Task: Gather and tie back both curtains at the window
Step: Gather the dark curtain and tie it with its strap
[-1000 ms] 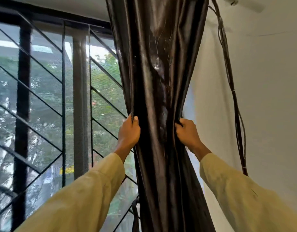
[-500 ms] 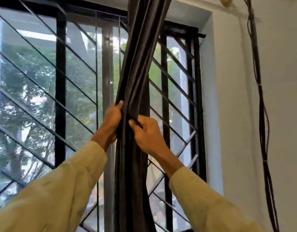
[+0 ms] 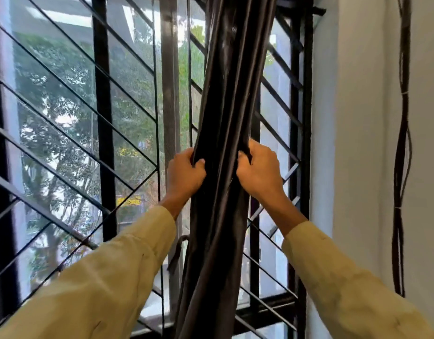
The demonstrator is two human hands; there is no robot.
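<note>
Now, both hands, left hand, right hand, gripping bunched dark curtain

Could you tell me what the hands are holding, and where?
Both grip the gathered dark curtain: the left hand on its left folds, the right hand on its right folds.

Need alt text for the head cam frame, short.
A left hand and right hand grip a dark gathered curtain by its two edges, in front of a barred window. Trees show outside; dark cables hang down the white wall at right.
</note>
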